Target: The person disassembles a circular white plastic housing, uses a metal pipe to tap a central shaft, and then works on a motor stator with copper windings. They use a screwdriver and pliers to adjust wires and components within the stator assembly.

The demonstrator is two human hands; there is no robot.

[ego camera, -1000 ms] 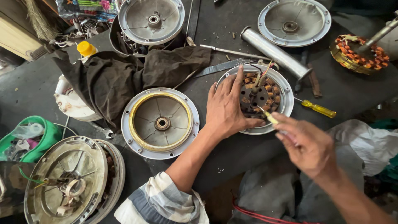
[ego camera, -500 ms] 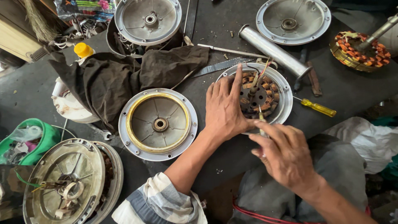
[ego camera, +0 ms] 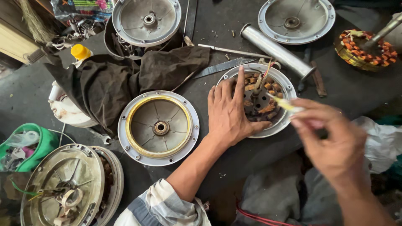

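left hand (ego camera: 229,114) flat on motor housing (ego camera: 281,125) rim, right hand (ego camera: 331,140) beside

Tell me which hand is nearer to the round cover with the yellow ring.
Left. The left hand lies flat on the motor housing just right of the yellow-ringed cover. The right hand is raised farther right, pinching a small tool.

Five round metal fan covers (ego camera: 158,127), two copper-wound stators (ego camera: 363,49), two hands (ego camera: 228,113).
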